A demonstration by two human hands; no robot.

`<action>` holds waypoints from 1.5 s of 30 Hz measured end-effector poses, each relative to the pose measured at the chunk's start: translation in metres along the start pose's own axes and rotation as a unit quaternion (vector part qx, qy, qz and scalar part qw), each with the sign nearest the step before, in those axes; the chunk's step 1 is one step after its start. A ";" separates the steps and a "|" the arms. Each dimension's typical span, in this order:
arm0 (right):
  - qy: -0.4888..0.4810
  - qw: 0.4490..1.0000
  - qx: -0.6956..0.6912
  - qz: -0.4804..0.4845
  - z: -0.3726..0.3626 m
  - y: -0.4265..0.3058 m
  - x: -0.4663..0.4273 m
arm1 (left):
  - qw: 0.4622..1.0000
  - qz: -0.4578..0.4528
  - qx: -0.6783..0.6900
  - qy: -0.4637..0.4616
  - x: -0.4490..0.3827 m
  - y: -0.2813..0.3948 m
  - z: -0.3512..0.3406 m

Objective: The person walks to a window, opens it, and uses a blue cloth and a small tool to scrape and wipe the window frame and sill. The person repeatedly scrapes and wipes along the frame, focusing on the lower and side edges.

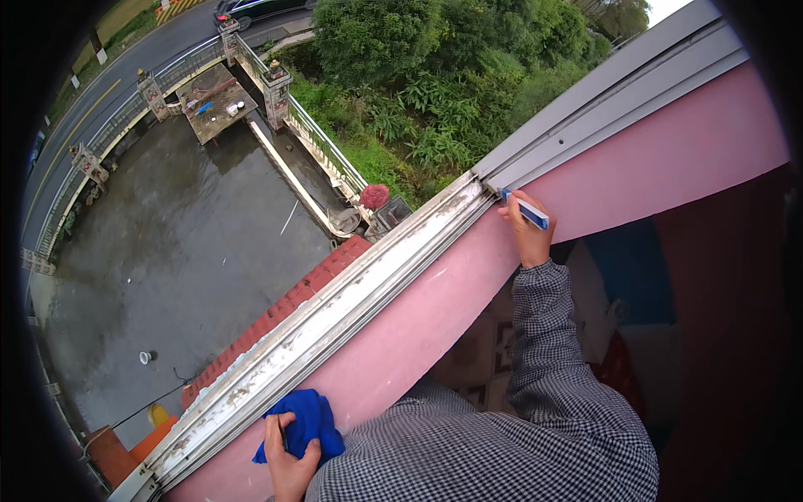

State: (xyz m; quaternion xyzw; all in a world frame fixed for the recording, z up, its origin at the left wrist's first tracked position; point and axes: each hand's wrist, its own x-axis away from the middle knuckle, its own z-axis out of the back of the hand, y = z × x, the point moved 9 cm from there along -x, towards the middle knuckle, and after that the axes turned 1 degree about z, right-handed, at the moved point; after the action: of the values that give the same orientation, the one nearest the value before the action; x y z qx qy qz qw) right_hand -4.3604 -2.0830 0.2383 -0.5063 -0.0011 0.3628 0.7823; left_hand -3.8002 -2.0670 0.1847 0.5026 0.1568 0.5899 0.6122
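Observation:
My right hand (530,229) grips a blue-and-white handled tool (528,211), perhaps a small cleaning brush. Its working end points into the corner where the window track (351,292) meets the white sliding window frame (602,106); that tip is hard to make out. Brown dirt and flaking patches mark the track's white sill surface. At the lower left, my left hand (292,455) holds a bunched blue cloth (307,417) against the pink inner ledge (401,332), right beside the track.
Beyond the track is an open drop to a dark, wet-looking yard or pond (188,238) with railings (326,150). Red roof tiles (276,307) lie just below outside. Green bushes (439,75) and a road (88,106) with a car (263,11) are farther off. Indoors, tiled floor (467,351) shows below.

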 end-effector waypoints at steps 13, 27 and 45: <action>-0.094 0.986 0.012 0.138 -0.006 -0.020 -0.002 | 1.000 0.015 0.010 -0.009 0.001 0.002 0.001; -0.168 0.969 -0.142 -0.114 -0.017 0.028 0.007 | 1.000 -0.001 -0.010 -0.007 0.000 0.009 -0.001; -0.129 0.988 -0.081 0.036 -0.012 0.006 0.017 | 1.000 -0.010 -0.015 -0.004 0.002 0.010 0.000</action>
State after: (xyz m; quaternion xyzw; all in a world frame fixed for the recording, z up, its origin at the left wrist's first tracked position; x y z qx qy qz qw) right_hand -4.3466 -2.0812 0.2221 -0.5167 -0.1134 0.4514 0.7186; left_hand -3.8054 -2.0680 0.1939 0.4936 0.1506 0.5842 0.6264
